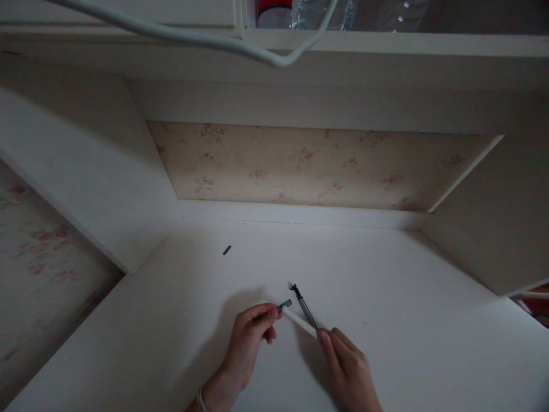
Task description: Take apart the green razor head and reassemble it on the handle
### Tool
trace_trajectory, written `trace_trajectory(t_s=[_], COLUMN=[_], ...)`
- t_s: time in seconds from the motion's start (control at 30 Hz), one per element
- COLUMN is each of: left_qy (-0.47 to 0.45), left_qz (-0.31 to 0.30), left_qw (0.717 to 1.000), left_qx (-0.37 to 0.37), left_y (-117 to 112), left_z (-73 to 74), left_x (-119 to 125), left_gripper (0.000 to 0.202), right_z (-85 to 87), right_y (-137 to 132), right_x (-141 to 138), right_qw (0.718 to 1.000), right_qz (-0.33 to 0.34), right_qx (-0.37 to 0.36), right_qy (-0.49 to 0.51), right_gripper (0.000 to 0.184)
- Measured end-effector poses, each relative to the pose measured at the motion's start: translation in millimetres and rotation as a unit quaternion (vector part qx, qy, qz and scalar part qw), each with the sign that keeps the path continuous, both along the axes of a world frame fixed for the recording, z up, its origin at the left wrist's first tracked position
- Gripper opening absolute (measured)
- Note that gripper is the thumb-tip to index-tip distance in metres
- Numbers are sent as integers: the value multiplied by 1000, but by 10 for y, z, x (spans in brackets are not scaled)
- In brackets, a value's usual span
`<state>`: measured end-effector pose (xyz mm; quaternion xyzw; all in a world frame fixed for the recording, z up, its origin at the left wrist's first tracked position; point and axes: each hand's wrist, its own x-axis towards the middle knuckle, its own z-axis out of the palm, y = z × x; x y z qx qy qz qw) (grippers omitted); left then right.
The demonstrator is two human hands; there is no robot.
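My left hand point(251, 337) is closed in a pinch on a small green piece point(285, 305) held just above the white desk point(386, 297). My right hand point(347, 366) is closed on a thin dark tool point(303, 306) with a black tip that points up and left, toward the green piece. A thin white stick point(299, 320) lies or is held under the tool, between the two hands. Another small green piece point(226, 250) lies alone on the desk farther back to the left.
The desk sits in a white alcove with side panels left point(86, 171) and right point(484, 229) and a floral back wall point(309, 166). A white cable point(193, 37) hangs across the top. Bottles stand on the shelf above point(317, 11).
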<state>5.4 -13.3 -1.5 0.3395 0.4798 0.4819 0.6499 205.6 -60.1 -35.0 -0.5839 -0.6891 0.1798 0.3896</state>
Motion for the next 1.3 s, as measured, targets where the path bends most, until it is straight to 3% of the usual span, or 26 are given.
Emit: trace_trajectory(t_s=[0.17,0.23,0.43,0.5,0.57,0.7,0.87,1.0,1.13,1.23,1.3], left_qy=[-25,-44,-160,-182,-187,-150,-29,29,43,44,47], left_qz=[5,7,35,42,30,1,-36,-32,-18,-21,-23], left_qw=[1000,999,979,973,972,983,999,999,999,999,998], left_qx=[-15,-23,-121,-137,-141,-104,-11,9,12,19,20], left_y=[17,30,49,48,44,35,11,2,13,18,17], left_z=[-30,-35,-23,-29,-40,-53,-21,13,7,-11,-16], left_x=[-14,-19,-15,-11,-10,-11,6,26,24,16,12], left_gripper=[25,24,17,18,18,21,26,32,32,32,31], right_z=[12,15,11,12,15,23,51,84,82,44,12], right_y=[-5,-3,6,9,13,16,-4,-10,0,1,-1], right_x=[-22,-19,-7,-9,-9,-8,-14,17,43,41,44], right_qw=[1000,1000,999,999,999,998,994,997,995,999,998], right_qz=[-18,10,-5,24,6,-51,-85,-50,-96,-39,-54], right_qx=[6,11,27,35,32,13,-14,-14,7,15,17], right_qy=[-8,-18,-20,-20,-8,25,62,49,35,26,20], right_gripper=[39,36,36,34,35,40,41,39,39,35,35])
